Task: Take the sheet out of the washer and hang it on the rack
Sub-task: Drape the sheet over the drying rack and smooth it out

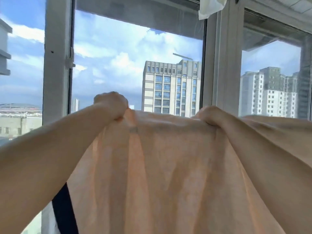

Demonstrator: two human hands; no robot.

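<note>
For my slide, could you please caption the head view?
Both hands, left and right, hold the peach sheet up before the window.

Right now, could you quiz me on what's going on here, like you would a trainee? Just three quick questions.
1. True or false: only one hand grips the sheet.
2. What colour is the sheet: A) blue, B) peach, C) green?
3. What shows behind the sheet's top edge?

Key:
1. False. The left hand and the right hand both grip its top edge, with the cloth hanging below them.
2. B, peach.
3. A window, with tall buildings and a cloudy sky beyond. No rack can be made out.
</note>
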